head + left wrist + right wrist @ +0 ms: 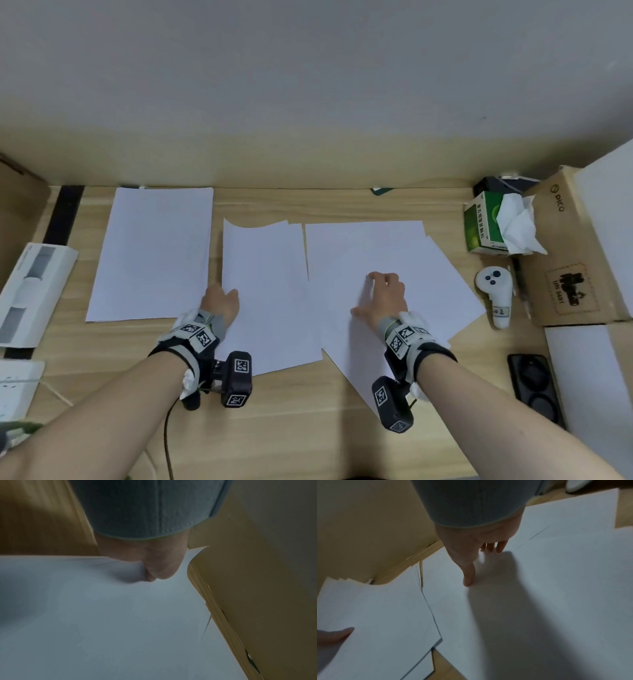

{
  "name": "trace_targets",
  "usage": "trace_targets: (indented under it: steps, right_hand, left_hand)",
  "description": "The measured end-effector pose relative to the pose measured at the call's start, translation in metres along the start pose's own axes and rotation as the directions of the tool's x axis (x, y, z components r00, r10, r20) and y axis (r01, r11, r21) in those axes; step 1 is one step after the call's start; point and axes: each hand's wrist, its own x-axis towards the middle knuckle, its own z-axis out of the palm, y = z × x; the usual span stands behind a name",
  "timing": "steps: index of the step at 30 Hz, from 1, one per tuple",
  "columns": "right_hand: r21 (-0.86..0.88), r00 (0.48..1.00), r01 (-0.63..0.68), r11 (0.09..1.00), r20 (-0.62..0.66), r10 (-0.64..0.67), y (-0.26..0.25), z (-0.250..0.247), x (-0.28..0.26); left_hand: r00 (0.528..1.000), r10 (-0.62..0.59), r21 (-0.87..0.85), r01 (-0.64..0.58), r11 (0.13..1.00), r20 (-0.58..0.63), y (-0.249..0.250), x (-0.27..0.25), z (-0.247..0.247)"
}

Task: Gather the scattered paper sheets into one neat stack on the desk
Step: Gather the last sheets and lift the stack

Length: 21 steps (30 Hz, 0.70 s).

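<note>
Several white paper sheets lie spread on the wooden desk (291, 428). A single sheet (147, 253) lies flat at the left. In the middle lie a few overlapping sheets (270, 294). My left hand (224, 299) pinches their left edge, thumb (154, 573) on top and fingers hidden under the paper (120, 615). At the right, more overlapping sheets (394, 250) lie fanned at an angle. My right hand (376, 291) rests on them with fingers spread, fingertips (500, 547) and thumb touching the paper (556, 588). The left thumb (339, 634) also shows on the middle sheets.
A green tissue box (486, 222), a white controller (495, 294) and a cardboard box (575, 253) stand along the right side. A black object (534, 387) lies at the near right. A white box (34, 291) and a power strip (13, 383) sit at the left.
</note>
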Motion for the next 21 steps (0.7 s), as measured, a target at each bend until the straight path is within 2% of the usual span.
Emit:
trace_targets:
  steps: [3,8,12,15,18,21]
  right_hand:
    - [-0.025,0.999,0.040,0.999,0.021,-0.039,0.006,0.002,0.015]
    - [0.123,0.999,-0.004,0.992,-0.053,0.011,0.002,0.020,0.022]
    - [0.196,0.993,-0.061,0.979,-0.086,0.079,-0.012,0.028,0.016]
    - [0.229,0.999,-0.004,0.973,-0.041,0.014,-0.031,0.033,0.010]
    - [0.339,0.998,0.054,0.939,-0.002,-0.057,-0.041,0.034,0.004]
    - [0.376,0.999,0.036,0.926,-0.043,-0.021,-0.029,0.036,-0.010]
  left_hand:
    - [1.000,-0.014,-0.006,0.014,1.000,-0.003,-0.001,0.002,0.000]
    - [0.998,-0.059,-0.059,0.060,0.996,0.016,-0.004,-0.001,-0.006]
    - [1.000,0.005,-0.112,-0.005,0.994,-0.005,-0.018,-0.001,-0.016]
    - [0.998,0.050,-0.126,-0.055,0.990,-0.039,-0.032,-0.007,-0.025]
    - [0.996,0.074,-0.136,-0.079,0.987,-0.041,-0.043,-0.014,-0.033]
    - [0.995,0.093,-0.139,-0.095,0.986,-0.021,-0.052,-0.017,-0.038]
